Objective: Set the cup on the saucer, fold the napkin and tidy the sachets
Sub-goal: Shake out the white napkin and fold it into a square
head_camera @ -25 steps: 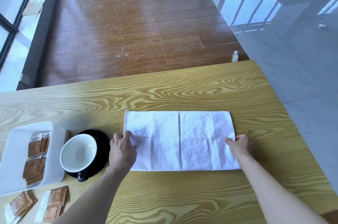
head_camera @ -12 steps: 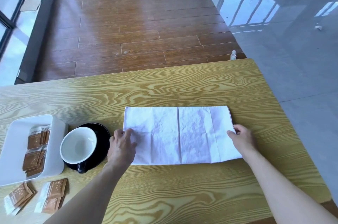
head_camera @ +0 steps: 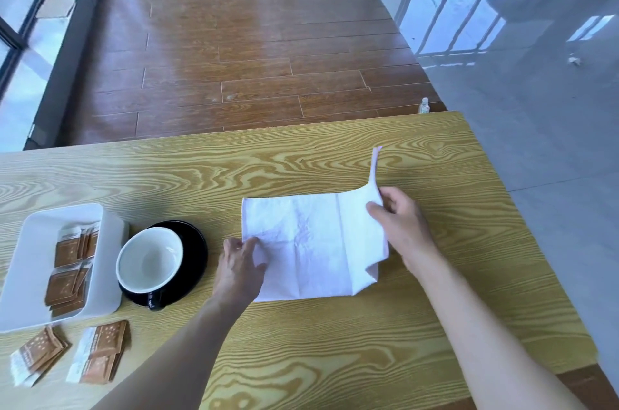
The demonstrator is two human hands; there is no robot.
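A white napkin (head_camera: 308, 242) lies on the wooden table (head_camera: 335, 359), its right end lifted and curling leftward. My right hand (head_camera: 398, 225) pinches that raised end. My left hand (head_camera: 239, 265) presses flat on the napkin's near left corner. Left of it, a cup (head_camera: 150, 259), white inside and black outside, stands on a black saucer (head_camera: 196, 249). Brown sachets (head_camera: 68, 269) fill a white tray (head_camera: 26, 255) at the far left. Two loose piles of sachets (head_camera: 100, 352) lie in front of the tray near the table's edge.
The table's far edge and right edge drop to a wooden and grey tiled floor. A small bottle (head_camera: 424, 105) stands on the floor beyond the far right corner. Bare tabletop stretches right of the napkin and in front of it.
My right hand has lifted the napkin's right end and carried it leftward, so the cloth now looks shorter. My left hand stayed on the left corner.
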